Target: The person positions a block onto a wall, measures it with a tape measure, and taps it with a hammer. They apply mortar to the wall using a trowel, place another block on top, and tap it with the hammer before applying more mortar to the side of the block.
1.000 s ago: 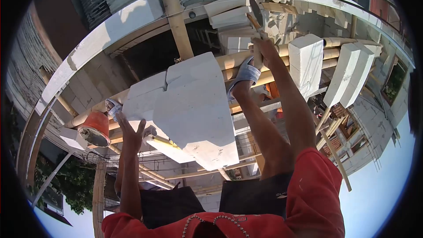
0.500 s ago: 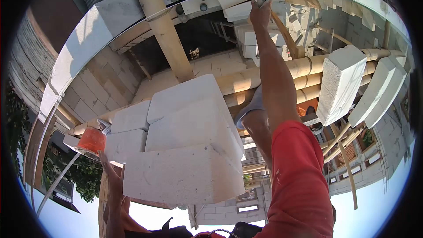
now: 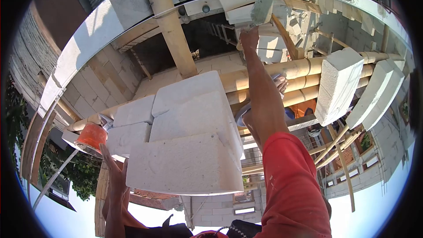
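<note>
right hand (image 3: 249, 35): closed on trowel (image 3: 262, 8), blade beyond the fist toward block wall (image 3: 269, 44)
left hand (image 3: 112, 163): open, flat against near block (image 3: 185, 164) of stack
nearer to wall: right

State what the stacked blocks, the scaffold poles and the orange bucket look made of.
Stacked blocks: probably lightweight aerated concrete, matte chalky white with crumbly edges. Scaffold poles: bamboo, tan, round, with node rings. Orange bucket: likely plastic, smooth, crusted with grey mortar.
</note>
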A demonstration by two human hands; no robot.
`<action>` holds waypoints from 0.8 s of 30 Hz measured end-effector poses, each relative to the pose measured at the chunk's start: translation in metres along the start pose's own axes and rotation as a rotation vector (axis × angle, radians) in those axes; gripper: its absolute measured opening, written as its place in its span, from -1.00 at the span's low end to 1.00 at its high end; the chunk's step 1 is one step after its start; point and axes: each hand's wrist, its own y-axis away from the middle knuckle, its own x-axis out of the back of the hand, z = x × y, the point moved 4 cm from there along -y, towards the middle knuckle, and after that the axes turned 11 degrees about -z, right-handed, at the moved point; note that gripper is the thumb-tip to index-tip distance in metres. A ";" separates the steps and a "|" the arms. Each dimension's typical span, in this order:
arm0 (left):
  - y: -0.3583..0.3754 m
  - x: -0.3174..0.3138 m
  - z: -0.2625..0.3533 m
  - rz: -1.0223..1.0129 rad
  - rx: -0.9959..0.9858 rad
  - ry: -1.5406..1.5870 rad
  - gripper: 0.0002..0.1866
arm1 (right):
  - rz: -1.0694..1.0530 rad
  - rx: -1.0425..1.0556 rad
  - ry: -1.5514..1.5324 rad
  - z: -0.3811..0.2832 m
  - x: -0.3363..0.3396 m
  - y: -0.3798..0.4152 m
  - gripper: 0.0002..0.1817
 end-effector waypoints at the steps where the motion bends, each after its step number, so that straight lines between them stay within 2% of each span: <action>1: 0.000 0.001 0.000 0.010 -0.006 0.002 0.08 | -0.039 -0.059 0.008 -0.003 -0.002 0.005 -0.41; 3: 0.001 0.000 0.002 0.023 -0.006 0.012 0.08 | -0.120 -0.183 0.037 0.020 -0.008 0.003 -0.44; 6: 0.000 -0.001 0.003 0.043 0.000 0.029 0.08 | -0.080 -0.029 -0.276 0.020 -0.002 0.016 -0.50; 7: -0.002 -0.003 0.001 0.066 -0.008 0.063 0.11 | -0.103 0.020 -0.594 0.009 0.003 0.027 -0.58; 8: -0.003 -0.003 0.001 0.095 -0.032 0.067 0.12 | -0.086 -0.131 -0.794 -0.032 0.020 0.066 -0.63; 9: -0.005 -0.007 -0.003 0.112 -0.044 0.099 0.13 | -0.201 -0.138 -0.942 -0.034 0.031 0.064 -0.65; 11: -0.006 -0.010 -0.006 0.136 -0.066 0.175 0.11 | -0.176 -0.236 -1.086 -0.037 0.058 0.071 -0.69; 14: -0.004 -0.011 -0.007 0.144 -0.068 0.199 0.12 | -0.346 -0.305 -0.883 -0.047 0.109 0.111 -0.93; 15: -0.003 -0.006 -0.004 0.164 -0.073 0.157 0.12 | -0.373 -0.376 -0.859 -0.069 0.123 0.149 -0.93; 16: 0.000 -0.003 0.000 0.181 -0.084 0.118 0.12 | -0.380 -0.387 -0.713 -0.088 0.138 0.189 -0.91; 17: 0.001 -0.004 0.000 0.206 -0.088 0.105 0.12 | -0.472 -0.426 -0.623 -0.098 0.156 0.226 -0.89; 18: 0.002 -0.003 0.003 0.233 -0.092 0.170 0.12 | -0.332 -0.356 -0.524 -0.121 0.168 0.278 -0.86; 19: 0.003 -0.004 0.002 0.255 -0.104 0.179 0.13 | -0.381 -0.323 -0.460 -0.131 0.185 0.318 -0.73; 20: 0.000 -0.008 0.000 0.301 -0.111 0.174 0.14 | -0.318 -0.385 -0.267 -0.160 0.195 0.378 -0.54; 21: 0.000 -0.012 -0.002 0.345 -0.105 0.144 0.13 | -0.296 -0.265 -0.217 -0.181 0.202 0.424 -0.40; 22: 0.001 -0.010 0.000 0.319 -0.078 0.160 0.11 | -0.356 -0.317 -0.118 -0.195 0.213 0.463 -0.38; 23: 0.002 -0.008 0.000 0.271 -0.066 0.213 0.11 | -0.415 -0.135 -0.042 -0.223 0.201 0.505 -0.30; 24: 0.001 -0.011 0.000 0.270 -0.046 0.203 0.11 | -0.424 -0.073 0.063 -0.237 0.196 0.537 -0.30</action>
